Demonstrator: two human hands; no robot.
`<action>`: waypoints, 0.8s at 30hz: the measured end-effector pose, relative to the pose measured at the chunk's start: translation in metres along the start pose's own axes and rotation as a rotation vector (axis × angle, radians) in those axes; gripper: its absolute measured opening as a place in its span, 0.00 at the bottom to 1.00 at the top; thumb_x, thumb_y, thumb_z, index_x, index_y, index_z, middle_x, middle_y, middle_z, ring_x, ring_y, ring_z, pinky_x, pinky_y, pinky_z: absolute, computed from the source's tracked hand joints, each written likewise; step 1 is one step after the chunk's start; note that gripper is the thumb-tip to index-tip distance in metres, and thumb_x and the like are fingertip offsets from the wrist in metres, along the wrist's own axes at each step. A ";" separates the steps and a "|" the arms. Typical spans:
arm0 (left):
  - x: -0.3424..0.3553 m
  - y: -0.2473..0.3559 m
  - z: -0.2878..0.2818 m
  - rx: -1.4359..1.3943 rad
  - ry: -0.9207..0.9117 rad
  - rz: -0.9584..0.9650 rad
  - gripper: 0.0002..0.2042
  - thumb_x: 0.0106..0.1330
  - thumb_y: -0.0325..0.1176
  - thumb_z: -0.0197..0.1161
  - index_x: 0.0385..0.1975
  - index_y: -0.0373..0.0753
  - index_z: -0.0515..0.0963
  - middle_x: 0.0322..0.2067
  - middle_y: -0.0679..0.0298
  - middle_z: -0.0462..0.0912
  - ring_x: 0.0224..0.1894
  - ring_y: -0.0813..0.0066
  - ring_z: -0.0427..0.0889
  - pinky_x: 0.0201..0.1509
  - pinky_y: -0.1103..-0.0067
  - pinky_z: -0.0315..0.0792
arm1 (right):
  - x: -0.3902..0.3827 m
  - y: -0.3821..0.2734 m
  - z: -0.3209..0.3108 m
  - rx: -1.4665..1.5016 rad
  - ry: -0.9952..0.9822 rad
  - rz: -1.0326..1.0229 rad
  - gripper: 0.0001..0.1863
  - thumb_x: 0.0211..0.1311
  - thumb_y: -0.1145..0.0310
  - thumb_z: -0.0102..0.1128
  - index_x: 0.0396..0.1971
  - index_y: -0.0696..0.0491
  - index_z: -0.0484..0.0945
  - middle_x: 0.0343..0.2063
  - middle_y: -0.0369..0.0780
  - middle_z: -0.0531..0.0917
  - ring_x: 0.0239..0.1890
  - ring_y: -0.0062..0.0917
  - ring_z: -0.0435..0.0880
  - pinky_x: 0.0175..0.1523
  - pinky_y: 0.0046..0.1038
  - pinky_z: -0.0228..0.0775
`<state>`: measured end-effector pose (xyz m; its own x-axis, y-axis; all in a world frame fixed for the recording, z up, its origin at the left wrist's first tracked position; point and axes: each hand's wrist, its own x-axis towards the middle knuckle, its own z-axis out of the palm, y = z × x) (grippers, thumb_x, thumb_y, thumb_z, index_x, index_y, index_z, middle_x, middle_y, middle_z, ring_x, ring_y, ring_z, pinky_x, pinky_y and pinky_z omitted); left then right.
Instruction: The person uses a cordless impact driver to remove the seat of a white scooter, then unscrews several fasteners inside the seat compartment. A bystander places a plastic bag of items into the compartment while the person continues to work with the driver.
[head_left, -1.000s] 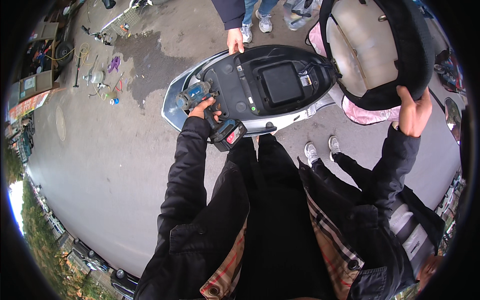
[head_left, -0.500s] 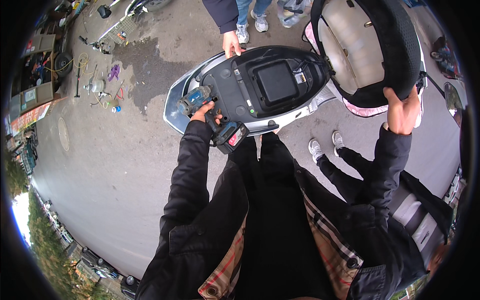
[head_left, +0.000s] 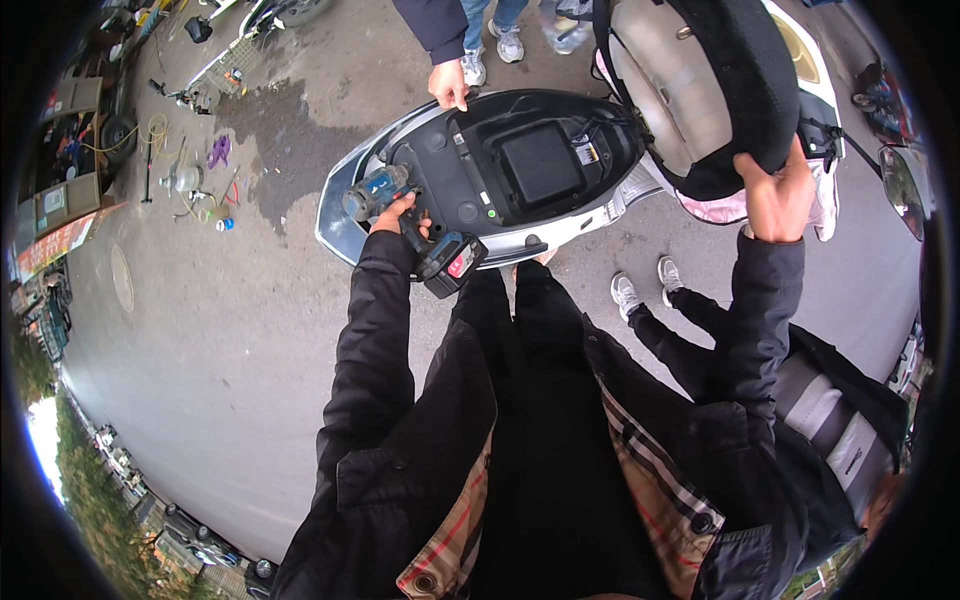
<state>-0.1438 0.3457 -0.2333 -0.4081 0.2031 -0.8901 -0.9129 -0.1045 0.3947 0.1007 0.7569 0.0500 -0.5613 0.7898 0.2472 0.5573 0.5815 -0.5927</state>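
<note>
"What did the left hand [head_left: 394, 214] hold?"
"A blue-and-black cordless power tool [head_left: 378, 187], handle clasped; beyond that grip stretched a white-and-black scooter [head_left: 425, 162]."
"And the right hand [head_left: 778, 197]?"
"It gripped the raised black padded seat [head_left: 752, 85]'s edge."

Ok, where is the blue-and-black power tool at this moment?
In the head view, left of centre, the power tool is in the left hand, showing over the left end of the scooter, left of its black storage well.
</note>
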 end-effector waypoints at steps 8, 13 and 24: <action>0.020 0.005 -0.002 0.054 0.033 -0.052 0.14 0.63 0.38 0.75 0.38 0.38 0.77 0.30 0.55 0.83 0.23 0.59 0.83 0.21 0.70 0.75 | 0.007 0.001 0.001 0.060 -0.005 0.086 0.31 0.46 0.76 0.64 0.57 0.61 0.79 0.44 0.45 0.89 0.47 0.29 0.87 0.56 0.27 0.74; 0.012 0.004 -0.007 0.108 -0.008 -0.014 0.13 0.63 0.39 0.74 0.37 0.40 0.78 0.30 0.55 0.84 0.24 0.60 0.83 0.22 0.70 0.76 | 0.003 -0.013 0.019 -0.027 0.017 -0.029 0.32 0.44 0.72 0.66 0.57 0.57 0.80 0.38 0.49 0.89 0.42 0.36 0.90 0.52 0.31 0.77; -0.036 0.024 -0.011 0.079 0.055 0.170 0.18 0.61 0.33 0.72 0.49 0.34 0.79 0.42 0.56 0.86 0.32 0.59 0.88 0.26 0.72 0.76 | -0.002 -0.008 0.006 0.098 -0.010 0.089 0.31 0.45 0.77 0.64 0.56 0.63 0.79 0.43 0.46 0.89 0.47 0.29 0.87 0.56 0.27 0.74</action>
<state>-0.1506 0.3250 -0.1942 -0.5569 0.1351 -0.8195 -0.8301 -0.0556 0.5549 0.0932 0.7498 0.0493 -0.5187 0.8351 0.1831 0.5428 0.4871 -0.6842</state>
